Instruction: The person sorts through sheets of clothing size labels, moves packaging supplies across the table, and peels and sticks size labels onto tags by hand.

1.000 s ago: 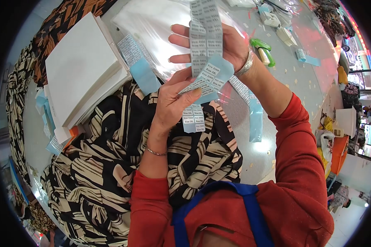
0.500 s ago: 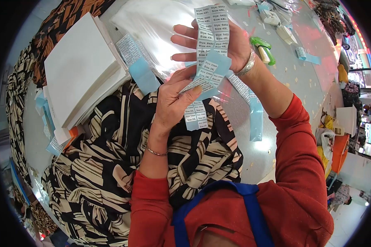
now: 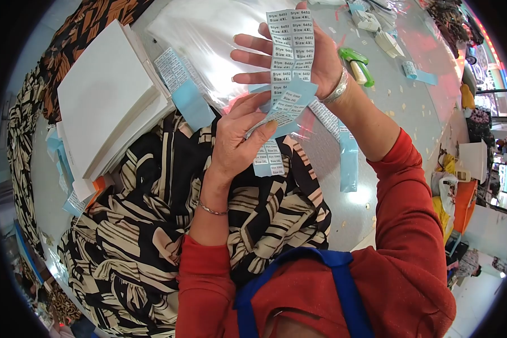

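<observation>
My left hand (image 3: pixel 238 135) is closed, with thumb and fingers pinching pale blue strips of printed size labels. The folded part of the strips (image 3: pixel 292 100) shows "3XL", and a tail of labels (image 3: pixel 270 160) hangs below the hand. Another label strip (image 3: pixel 293 45), marked "Size:4XL", lies lengthwise across the palm of my right hand (image 3: pixel 325 65). That hand is open, palm up, its fingers spread and pointing left behind the strip. Under my left forearm is a heap of black and beige patterned fabric (image 3: pixel 146 248).
A stack of white sheets (image 3: pixel 107 96) stands at left, beside another label strip (image 3: pixel 186 90). Clear plastic (image 3: pixel 208 34) lies behind my hands. Green-handled snips (image 3: pixel 356 65) and a small label roll (image 3: pixel 409 70) are on the grey table (image 3: pixel 400 107) at right. Another blue strip (image 3: pixel 348 163) lies nearer me.
Both hands keep almost the same place and grip. The 4XL strip has shifted slightly down and right, and the folded labels have tilted a little.
</observation>
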Demonstrator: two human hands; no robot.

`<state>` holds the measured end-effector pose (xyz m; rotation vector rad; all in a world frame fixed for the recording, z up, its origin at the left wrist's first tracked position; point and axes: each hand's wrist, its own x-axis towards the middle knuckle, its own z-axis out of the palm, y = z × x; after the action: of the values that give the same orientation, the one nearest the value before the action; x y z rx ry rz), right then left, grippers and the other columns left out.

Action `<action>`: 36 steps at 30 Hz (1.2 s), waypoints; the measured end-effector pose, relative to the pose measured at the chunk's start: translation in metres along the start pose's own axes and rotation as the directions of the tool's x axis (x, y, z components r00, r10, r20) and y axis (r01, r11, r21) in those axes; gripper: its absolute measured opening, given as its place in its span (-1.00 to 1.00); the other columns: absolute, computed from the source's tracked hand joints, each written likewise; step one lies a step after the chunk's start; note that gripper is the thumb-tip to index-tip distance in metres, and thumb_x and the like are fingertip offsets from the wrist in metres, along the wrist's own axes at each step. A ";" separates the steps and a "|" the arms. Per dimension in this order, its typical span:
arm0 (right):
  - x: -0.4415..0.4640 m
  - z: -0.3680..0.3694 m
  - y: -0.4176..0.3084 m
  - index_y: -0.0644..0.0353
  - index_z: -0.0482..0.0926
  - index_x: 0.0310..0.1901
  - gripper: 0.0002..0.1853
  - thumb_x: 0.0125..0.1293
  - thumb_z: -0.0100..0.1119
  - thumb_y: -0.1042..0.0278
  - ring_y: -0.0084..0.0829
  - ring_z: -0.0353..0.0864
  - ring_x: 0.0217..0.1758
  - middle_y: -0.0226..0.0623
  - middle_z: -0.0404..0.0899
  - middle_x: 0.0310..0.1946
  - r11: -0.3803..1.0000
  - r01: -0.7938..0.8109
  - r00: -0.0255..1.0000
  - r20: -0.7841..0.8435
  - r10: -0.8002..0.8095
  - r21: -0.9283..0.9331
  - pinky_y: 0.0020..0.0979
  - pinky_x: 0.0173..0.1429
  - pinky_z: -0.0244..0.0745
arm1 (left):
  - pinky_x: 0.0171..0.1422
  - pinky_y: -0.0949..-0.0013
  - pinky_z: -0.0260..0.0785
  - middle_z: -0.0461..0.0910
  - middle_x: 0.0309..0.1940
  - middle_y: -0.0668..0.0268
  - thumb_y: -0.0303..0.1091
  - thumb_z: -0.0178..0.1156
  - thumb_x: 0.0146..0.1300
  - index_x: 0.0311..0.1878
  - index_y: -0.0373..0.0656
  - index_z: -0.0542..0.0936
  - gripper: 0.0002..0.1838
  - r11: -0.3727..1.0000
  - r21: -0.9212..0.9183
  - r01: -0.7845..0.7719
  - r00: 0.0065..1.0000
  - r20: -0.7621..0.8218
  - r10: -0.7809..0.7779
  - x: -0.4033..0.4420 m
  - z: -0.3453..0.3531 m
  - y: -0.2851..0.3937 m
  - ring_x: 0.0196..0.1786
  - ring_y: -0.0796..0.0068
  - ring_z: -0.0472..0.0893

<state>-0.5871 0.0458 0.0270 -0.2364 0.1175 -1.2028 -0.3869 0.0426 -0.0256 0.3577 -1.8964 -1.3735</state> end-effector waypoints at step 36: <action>-0.099 0.038 0.090 0.28 0.55 -0.01 -0.70 0.24 0.26 0.39 -0.61 0.60 -0.23 -0.33 0.66 -0.25 0.132 -0.067 0.620 -0.145 -0.771 -0.989 -0.52 -0.16 0.50 | -0.07 0.57 0.35 0.51 -0.16 0.34 -0.48 0.16 0.30 0.04 -0.34 0.44 -0.72 0.949 -0.180 0.259 0.963 -0.027 -0.268 -0.014 0.027 0.023 -0.14 0.65 0.46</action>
<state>-0.5323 0.1733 0.0381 -1.0187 1.6674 -1.5767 -0.3917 0.0783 -0.0146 0.5689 -1.7158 -1.6772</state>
